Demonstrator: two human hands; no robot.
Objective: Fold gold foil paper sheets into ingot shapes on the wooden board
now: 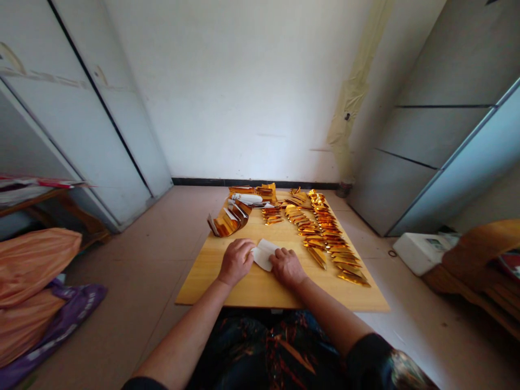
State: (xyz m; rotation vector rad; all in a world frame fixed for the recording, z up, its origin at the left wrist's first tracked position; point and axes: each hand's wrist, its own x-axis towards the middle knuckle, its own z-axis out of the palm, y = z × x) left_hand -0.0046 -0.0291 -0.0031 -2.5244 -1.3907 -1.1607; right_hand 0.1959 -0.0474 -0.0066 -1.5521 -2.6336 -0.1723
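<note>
A low wooden board point(227, 290) lies on the floor in front of me, with my hands at its near middle. My left hand point(236, 261) and my right hand point(287, 267) both hold a folded white sheet point(264, 254) between them, pressing it against the board. Folded gold foil pieces point(325, 238) lie in long overlapping rows to the right of my hands. Shorter stacks of gold foil point(229, 221) sit at the far left of the board, with a white roll point(248, 199) behind them.
Orange bags point(30, 265) and a purple bag point(65, 325) lie on the floor at left. A white box point(422, 252) and a woven brown item point(479, 260) stand at right. Pale cabinets point(439, 151) and a wall rise behind the board.
</note>
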